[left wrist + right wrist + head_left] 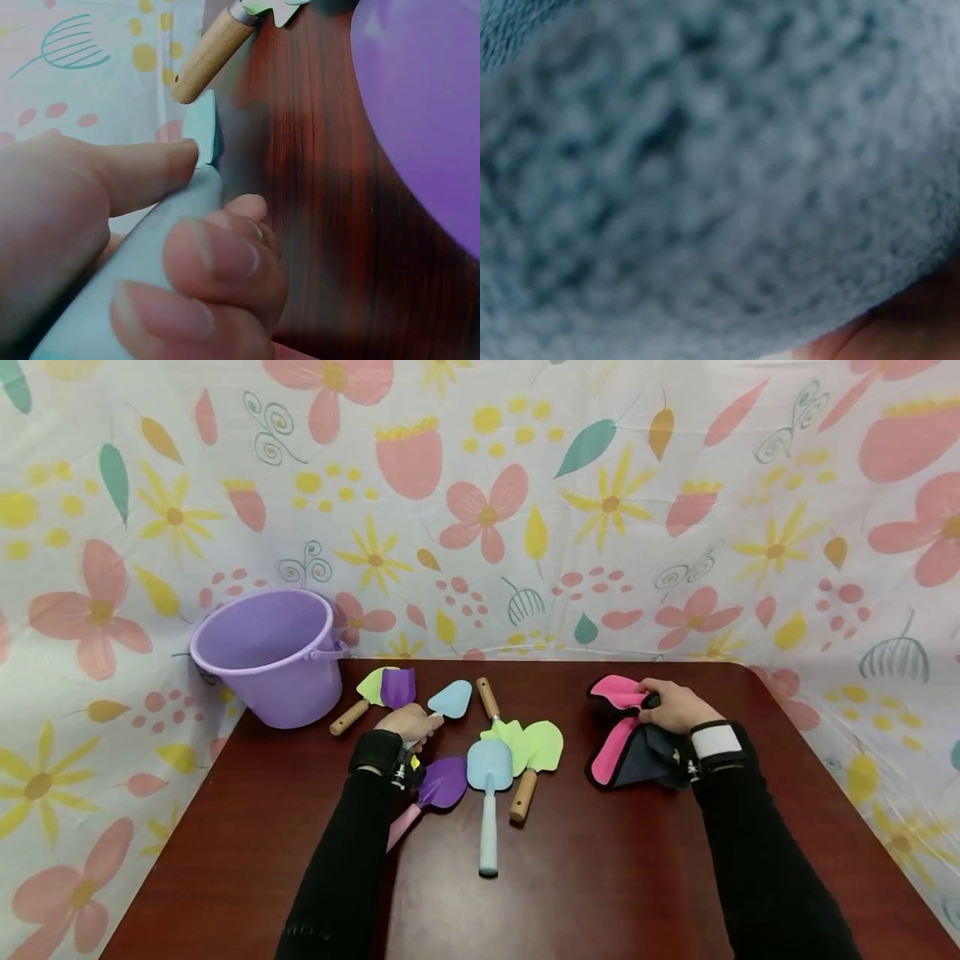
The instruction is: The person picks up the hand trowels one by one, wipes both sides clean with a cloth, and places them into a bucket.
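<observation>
My left hand (408,724) grips the pale handle (142,247) of a small trowel with a light blue blade (452,700); the thumb lies along the handle near the blade. Just below this hand lies a purple trowel (444,782) with a pink handle. At the right of the table, my right hand (675,706) pinches the upper part of a pink and dark grey cloth item (645,756) with black edging, which stands partly spread. Its fuzzy grey-blue fabric (705,187) fills the right wrist view, hiding most of that hand.
A purple bucket (262,685) stands at the back left. Beside it lie a green tool (372,685) with a wooden handle and a purple blade (398,688). Mid-table are a light blue shovel (489,768) and two green tools with wooden handles (523,795). A flowered cloth (480,527) hangs behind.
</observation>
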Action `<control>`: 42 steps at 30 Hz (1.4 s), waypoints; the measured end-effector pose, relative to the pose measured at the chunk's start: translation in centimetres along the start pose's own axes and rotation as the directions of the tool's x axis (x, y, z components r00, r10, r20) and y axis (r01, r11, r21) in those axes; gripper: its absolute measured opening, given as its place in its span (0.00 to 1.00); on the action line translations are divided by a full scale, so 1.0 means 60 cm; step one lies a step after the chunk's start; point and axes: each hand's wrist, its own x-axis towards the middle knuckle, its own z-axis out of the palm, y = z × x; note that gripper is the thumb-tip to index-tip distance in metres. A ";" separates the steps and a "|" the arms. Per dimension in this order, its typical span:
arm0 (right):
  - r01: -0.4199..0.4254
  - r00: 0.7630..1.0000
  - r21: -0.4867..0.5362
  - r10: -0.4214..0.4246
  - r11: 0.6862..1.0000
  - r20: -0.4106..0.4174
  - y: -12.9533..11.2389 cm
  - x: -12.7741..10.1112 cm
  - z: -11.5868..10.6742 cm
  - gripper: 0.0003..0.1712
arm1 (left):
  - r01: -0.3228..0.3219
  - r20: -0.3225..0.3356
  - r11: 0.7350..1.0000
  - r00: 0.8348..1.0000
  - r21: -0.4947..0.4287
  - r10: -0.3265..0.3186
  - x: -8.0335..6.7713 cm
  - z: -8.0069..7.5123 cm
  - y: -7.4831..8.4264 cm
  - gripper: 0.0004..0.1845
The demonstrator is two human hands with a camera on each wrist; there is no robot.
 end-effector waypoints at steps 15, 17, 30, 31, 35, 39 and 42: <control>0.184 0.943 0.143 -0.133 0.973 -0.304 -0.071 -0.065 -0.002 0.23 | -0.063 -0.069 0.994 0.996 -0.087 0.057 -0.039 -0.030 -0.039 0.22; 0.213 0.929 0.154 -0.151 0.965 -0.339 -0.084 -0.065 -0.003 0.24 | -0.101 -0.073 0.992 0.993 -0.072 0.096 -0.046 -0.039 -0.044 0.21; 0.309 0.855 0.216 -0.171 0.926 -0.490 -0.171 -0.049 -0.011 0.24 | -0.211 -0.185 0.977 0.962 -0.041 0.200 -0.081 -0.089 -0.032 0.23; 0.320 0.849 0.220 -0.176 0.921 -0.499 -0.177 -0.048 -0.012 0.24 | -0.213 -0.193 0.976 0.960 -0.039 0.202 -0.083 -0.090 -0.029 0.22; 0.366 0.810 0.207 -0.201 0.907 -0.550 -0.198 -0.050 -0.019 0.24 | -0.235 -0.210 0.972 0.951 -0.022 0.226 -0.095 -0.090 -0.017 0.20; 0.397 0.767 0.203 -0.202 0.895 -0.609 -0.221 -0.054 -0.026 0.23 | -0.265 -0.224 0.964 0.940 -0.003 0.257 -0.104 -0.079 0.006 0.20; 0.436 0.732 0.213 -0.207 0.874 -0.649 -0.242 -0.057 -0.030 0.23 | -0.273 -0.218 0.962 0.939 0.000 0.266 -0.107 -0.067 0.029 0.20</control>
